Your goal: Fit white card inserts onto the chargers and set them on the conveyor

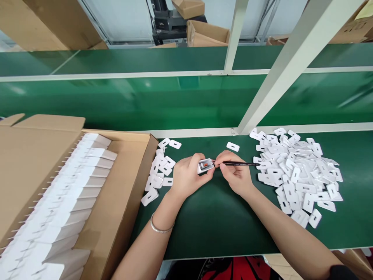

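Centrally, above the green desk (221,229), a small white housing (201,170) is held between the two hands and serves as the landmark for the other positions. The left hand (188,175) is closed on the housing, thumb and fingers pinching its sides, an arrangement that seems meant to steady it while leaving its open face uncovered. The right hand (234,175), just right of the housing, grips a slim dark tool (241,163) close to its working end, a short hold that would favour fine control; the shaft points away to the right. Whether the tip enters the housing or only meets its edge cannot be told at this scale.

The housing is white, roughly oblong and hollow, with a small reddish-orange detail and darker parts inside its recess.

Right of the housing lies a broad heap of white slotted plates (305,188), probably kept there for easy reach. A smaller scatter of similar plates (150,197) lies left of the housing, and a single plate (233,146) lies beyond it. Farther left, an open carton (136,194) bears a row of white pieces (70,210), closely ranked, perhaps to save space.
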The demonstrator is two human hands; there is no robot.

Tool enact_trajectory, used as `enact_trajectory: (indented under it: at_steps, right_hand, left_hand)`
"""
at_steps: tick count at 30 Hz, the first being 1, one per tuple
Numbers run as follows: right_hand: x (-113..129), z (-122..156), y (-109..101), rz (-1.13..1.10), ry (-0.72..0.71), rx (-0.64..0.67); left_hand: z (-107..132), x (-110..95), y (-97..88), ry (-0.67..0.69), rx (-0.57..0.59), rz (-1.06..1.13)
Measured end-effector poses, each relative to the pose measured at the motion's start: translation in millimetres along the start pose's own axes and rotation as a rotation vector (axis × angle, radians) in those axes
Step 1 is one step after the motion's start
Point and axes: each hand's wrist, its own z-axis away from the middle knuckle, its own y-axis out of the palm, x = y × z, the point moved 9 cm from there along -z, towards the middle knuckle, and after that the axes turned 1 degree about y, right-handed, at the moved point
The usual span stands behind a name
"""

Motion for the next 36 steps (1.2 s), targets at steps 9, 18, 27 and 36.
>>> enact_trajectory:
  at_steps: [9,18,27,36]
  right_hand:
    - [3.5,1.6,0.8,0.05,-0.092,-0.002]
    - [6.8,1.7,-3.1,0.019,-0.125,-0.048]
    - [6.6,2.6,1.2,-0.029,-0.104,-0.025]
    - [8.5,3.7,1.7,0.048,-0.11,-0.008]
  left_hand:
    - [0.5,-8.3,-1.8,0.074,-0.023,-0.146]
    - [1.0,-11.9,-2.1,0.105,-0.033,-0.152]
    - [-0.9,-18.4,-5.6,0.165,-0.055,-0.183]
    - [-1.3,-22.3,-6.4,0.169,-0.065,-0.252]
